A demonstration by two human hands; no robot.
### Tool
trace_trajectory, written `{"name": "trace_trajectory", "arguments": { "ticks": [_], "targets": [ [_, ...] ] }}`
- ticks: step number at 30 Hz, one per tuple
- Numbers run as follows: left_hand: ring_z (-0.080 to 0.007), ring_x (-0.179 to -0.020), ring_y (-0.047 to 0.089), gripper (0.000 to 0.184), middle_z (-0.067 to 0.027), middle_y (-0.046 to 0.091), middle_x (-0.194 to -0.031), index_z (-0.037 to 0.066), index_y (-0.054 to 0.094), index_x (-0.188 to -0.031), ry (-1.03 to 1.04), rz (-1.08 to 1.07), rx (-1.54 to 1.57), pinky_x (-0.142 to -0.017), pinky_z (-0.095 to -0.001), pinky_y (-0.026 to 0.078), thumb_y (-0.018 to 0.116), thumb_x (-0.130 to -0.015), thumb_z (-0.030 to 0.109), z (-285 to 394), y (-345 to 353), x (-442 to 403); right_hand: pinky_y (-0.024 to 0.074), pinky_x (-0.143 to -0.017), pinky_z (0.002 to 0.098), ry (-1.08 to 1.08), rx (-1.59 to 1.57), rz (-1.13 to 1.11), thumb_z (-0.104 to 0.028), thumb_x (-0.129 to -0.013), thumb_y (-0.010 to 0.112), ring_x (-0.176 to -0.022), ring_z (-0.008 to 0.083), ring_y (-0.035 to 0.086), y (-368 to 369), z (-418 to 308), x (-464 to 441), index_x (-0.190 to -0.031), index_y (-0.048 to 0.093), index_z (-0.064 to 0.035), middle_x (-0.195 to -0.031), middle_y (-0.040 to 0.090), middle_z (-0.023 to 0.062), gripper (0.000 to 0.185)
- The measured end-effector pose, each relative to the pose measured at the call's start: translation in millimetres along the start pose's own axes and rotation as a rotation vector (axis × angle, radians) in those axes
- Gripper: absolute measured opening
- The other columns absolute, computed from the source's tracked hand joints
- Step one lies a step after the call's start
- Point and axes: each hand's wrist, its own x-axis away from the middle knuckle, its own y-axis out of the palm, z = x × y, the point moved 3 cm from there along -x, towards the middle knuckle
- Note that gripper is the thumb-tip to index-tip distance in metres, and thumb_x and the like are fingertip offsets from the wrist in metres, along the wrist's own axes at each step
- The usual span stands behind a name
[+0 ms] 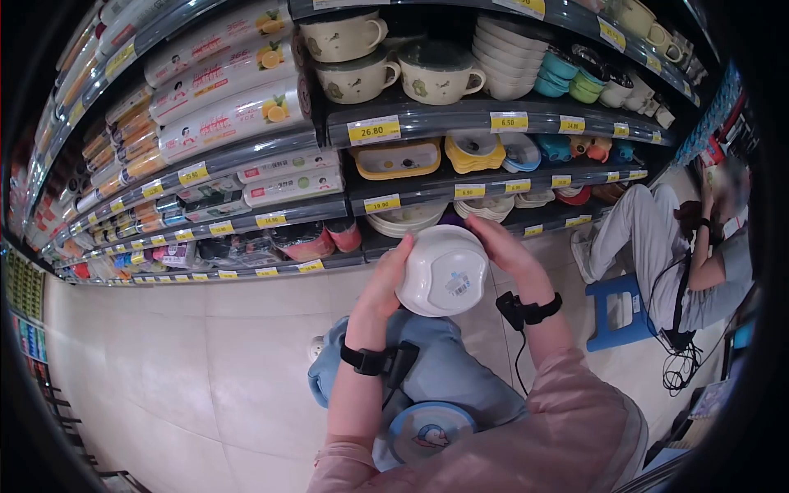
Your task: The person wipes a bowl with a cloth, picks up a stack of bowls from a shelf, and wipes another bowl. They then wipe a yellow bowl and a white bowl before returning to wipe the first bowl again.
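Note:
A white bowl [427,279] with a barcode sticker on its base is tipped so that its underside faces me. My left hand [389,279] grips its left side, and my right hand [498,246] has hold of its far right rim. Whether several bowls are nested together I cannot tell. Just beyond my left hand, white plates [407,218] lie stacked on the bottom shelf. Past my right hand is another group of pale bowls [489,207] on that shelf.
Shelves ahead carry lidded cups [352,76], yellow trays [398,158] and rolls of bags [234,119]. At the right sits a person [641,238] beside a blue stool [616,312], with a black cable [682,366] on the floor. A round stool seat [431,434] is below me.

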Motion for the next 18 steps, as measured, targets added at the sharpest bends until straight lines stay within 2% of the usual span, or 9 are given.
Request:
{"name": "trace_trajectory", "arguments": {
  "ticks": [1, 3, 5, 7, 9, 11, 13, 16, 18],
  "targets": [
    [-0.0117, -0.085, 0.058, 0.043, -0.0058, 0.061, -0.095, 0.000, 0.055, -0.105, 0.052, 0.050, 0.010, -0.073, -0.0257, 0.046, 0.045, -0.089, 0.039, 3, -1, 0, 0.0452, -0.079, 0.0283, 0.005, 0.345, 0.122, -0.048, -0.088, 0.040, -0.094, 0.0122, 0.055, -4, 1, 2, -0.116, 0.048, -0.0018, -0.104, 0.056, 0.0043, 0.055],
    [-0.0107, -0.084, 0.057, 0.042, -0.0056, 0.061, -0.091, 0.000, 0.058, -0.099, 0.084, 0.073, -0.073, -0.070, -0.0247, 0.045, 0.045, -0.089, 0.038, 9, -5, 3, 0.0452, -0.078, 0.0284, -0.086, 0.334, 0.123, -0.041, -0.090, 0.040, -0.091, 0.0119, 0.055, -9, 8, 3, -0.117, 0.048, -0.0042, -0.100, 0.056, 0.0038, 0.046],
    [-0.0097, -0.082, 0.056, 0.041, -0.0054, 0.062, -0.088, 0.000, 0.061, -0.094, 0.113, 0.096, -0.156, -0.068, -0.0236, 0.044, 0.045, -0.089, 0.038, 12, -6, 4, 0.0442, -0.078, 0.0269, -0.049, -0.047, -0.140, -0.034, -0.092, 0.039, -0.091, 0.0123, 0.054, -5, 15, 13, -0.117, 0.047, -0.0034, -0.100, 0.056, 0.0044, 0.040],
    [-0.0084, -0.076, 0.054, 0.038, -0.0052, 0.061, -0.079, 0.001, 0.065, -0.079, 0.227, 0.185, -0.285, -0.065, -0.0218, 0.040, 0.048, -0.089, 0.034, 14, -11, 1, 0.0435, -0.080, 0.0269, -0.095, -0.019, -0.080, -0.027, -0.091, 0.044, -0.092, 0.0132, 0.054, -6, 19, 20, -0.113, 0.048, -0.0007, -0.100, 0.056, 0.0051, 0.035],
    [-0.0083, -0.073, 0.052, 0.037, -0.0048, 0.060, -0.077, 0.001, 0.065, -0.075, 0.297, 0.227, -0.355, -0.065, -0.0221, 0.038, 0.050, -0.088, 0.031, 8, -23, -10, 0.0429, -0.080, 0.0266, -0.241, -0.131, -0.211, -0.018, -0.087, 0.050, -0.092, 0.0132, 0.054, -2, 16, 29, -0.111, 0.048, -0.0002, -0.100, 0.056, 0.0050, 0.029],
    [-0.0082, -0.071, 0.050, 0.036, -0.0044, 0.059, -0.074, 0.001, 0.065, -0.071, 0.369, 0.270, -0.428, -0.065, -0.0223, 0.037, 0.051, -0.088, 0.029, 10, -26, -12, 0.0428, -0.080, 0.0268, -0.266, -0.046, -0.259, -0.014, -0.085, 0.053, -0.091, 0.0127, 0.054, 5, 9, 39, -0.108, 0.050, -0.0002, -0.101, 0.056, 0.0047, 0.027],
    [-0.0078, -0.068, 0.047, 0.035, -0.0035, 0.057, -0.069, -0.001, 0.064, -0.068, 0.497, 0.460, -0.453, -0.066, -0.0228, 0.035, 0.053, -0.087, 0.026, 21, -23, -5, 0.0426, -0.080, 0.0270, -0.290, 0.036, -0.307, -0.010, -0.083, 0.055, -0.091, 0.0121, 0.054, 12, 0, 51, -0.106, 0.051, -0.0002, -0.102, 0.056, 0.0044, 0.026],
    [-0.0070, -0.068, 0.045, 0.033, -0.0003, 0.055, -0.068, -0.001, 0.063, -0.070, 0.649, 0.637, -0.170, -0.065, -0.0219, 0.035, 0.053, -0.087, 0.025, 31, -35, 5, 0.0419, -0.075, 0.0270, -0.312, 0.229, -0.232, -0.008, -0.079, 0.059, -0.085, 0.0138, 0.054, 15, -14, 60, -0.095, 0.057, -0.0016, -0.091, 0.057, 0.0029, 0.018],
    [-0.0067, -0.067, 0.046, 0.031, 0.0010, 0.054, -0.066, 0.001, 0.063, -0.068, 0.647, 0.650, 0.000, -0.064, -0.0205, 0.035, 0.054, -0.086, 0.024, 31, -46, 5, 0.0431, -0.075, 0.0307, -0.841, 0.877, -0.102, -0.004, -0.071, 0.062, -0.081, 0.0207, 0.055, 19, -33, 68, -0.084, 0.060, -0.0027, -0.080, 0.059, 0.0059, 0.013]
  ]
}}
